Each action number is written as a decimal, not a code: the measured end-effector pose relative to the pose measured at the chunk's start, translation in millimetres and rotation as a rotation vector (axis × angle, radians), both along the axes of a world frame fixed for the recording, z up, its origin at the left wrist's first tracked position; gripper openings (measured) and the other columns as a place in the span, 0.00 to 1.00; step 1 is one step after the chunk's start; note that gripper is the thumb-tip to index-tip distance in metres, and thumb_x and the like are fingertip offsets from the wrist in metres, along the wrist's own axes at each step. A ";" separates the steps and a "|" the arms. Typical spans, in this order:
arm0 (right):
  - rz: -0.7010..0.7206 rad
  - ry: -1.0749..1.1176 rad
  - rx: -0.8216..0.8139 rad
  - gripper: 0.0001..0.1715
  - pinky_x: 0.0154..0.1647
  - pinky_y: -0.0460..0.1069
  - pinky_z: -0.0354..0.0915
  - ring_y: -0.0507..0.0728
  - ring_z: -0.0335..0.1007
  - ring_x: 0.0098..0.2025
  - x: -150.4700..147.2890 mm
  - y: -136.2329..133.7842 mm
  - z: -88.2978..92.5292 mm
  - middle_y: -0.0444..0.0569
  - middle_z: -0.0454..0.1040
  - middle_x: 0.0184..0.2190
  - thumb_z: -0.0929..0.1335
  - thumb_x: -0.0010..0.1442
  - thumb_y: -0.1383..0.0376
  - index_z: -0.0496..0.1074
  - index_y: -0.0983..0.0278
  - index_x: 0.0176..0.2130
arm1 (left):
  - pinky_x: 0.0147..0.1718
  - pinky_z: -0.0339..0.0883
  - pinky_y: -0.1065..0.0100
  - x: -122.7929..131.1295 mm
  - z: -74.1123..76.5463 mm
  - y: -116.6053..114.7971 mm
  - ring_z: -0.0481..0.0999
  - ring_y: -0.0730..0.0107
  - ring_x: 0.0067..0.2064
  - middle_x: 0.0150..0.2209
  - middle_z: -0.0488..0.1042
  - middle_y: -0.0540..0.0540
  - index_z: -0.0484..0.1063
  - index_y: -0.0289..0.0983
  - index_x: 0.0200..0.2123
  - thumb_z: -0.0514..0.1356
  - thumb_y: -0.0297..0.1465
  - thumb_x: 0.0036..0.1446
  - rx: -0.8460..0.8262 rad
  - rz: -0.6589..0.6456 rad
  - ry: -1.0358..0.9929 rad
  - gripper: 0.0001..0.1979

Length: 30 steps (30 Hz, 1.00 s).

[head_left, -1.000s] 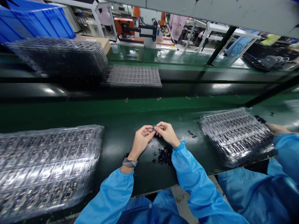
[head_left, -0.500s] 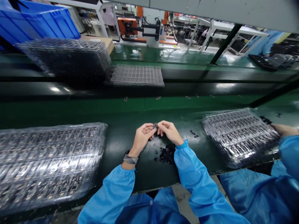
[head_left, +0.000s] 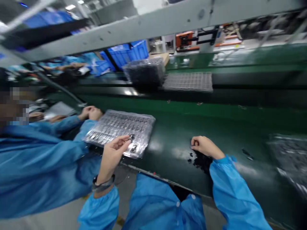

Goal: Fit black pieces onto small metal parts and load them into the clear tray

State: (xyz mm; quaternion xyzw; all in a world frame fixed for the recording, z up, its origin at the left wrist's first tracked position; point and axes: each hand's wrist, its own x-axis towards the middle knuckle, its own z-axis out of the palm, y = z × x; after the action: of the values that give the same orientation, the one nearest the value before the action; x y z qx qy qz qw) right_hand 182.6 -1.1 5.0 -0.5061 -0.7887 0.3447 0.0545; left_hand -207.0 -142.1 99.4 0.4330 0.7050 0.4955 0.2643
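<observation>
My left hand [head_left: 115, 151] pinches a small black-and-silver component [head_left: 131, 137] between thumb and fingertips. It is over the right part of a clear plastic tray [head_left: 146, 123], whose pockets hold many similar parts. A single component [head_left: 134, 148] sits in the tray just below the fingertips. Over on the right, my right hand [head_left: 205, 146] has its fingers curled together at the upper edge of a pile of small black parts [head_left: 202, 162]. What those fingers hold, if anything, is too small and blurred to make out.
At left a co-worker in a blue sleeve [head_left: 59, 153] has both hands [head_left: 91, 112] behind the tray. Another filled tray [head_left: 290, 156] lies at right. An empty clear tray [head_left: 188, 81] and a tray stack [head_left: 145, 72] stand beyond the green bench. A grey beam [head_left: 153, 24] crosses above.
The view has swung left. My hands, together at one component before, are now far apart: the left with a component over the left tray, the right down at the black pile.
</observation>
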 end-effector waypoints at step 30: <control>-0.076 0.500 -0.080 0.10 0.33 0.51 0.70 0.58 0.76 0.27 -2.8 5.8 -1.2 0.50 0.79 0.25 0.70 0.51 0.57 0.71 0.61 0.32 | 0.30 0.65 0.65 -40.9 -24.4 -3.8 0.69 0.65 0.26 0.27 0.77 0.46 0.83 0.40 0.29 0.71 0.45 0.43 -0.101 -0.052 0.342 0.15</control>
State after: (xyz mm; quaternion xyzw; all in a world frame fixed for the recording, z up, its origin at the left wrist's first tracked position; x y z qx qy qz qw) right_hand 179.9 4.7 3.8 -0.4362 -0.7168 0.4879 0.2407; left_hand -247.9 -145.9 75.0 0.5152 0.7522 0.3718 0.1748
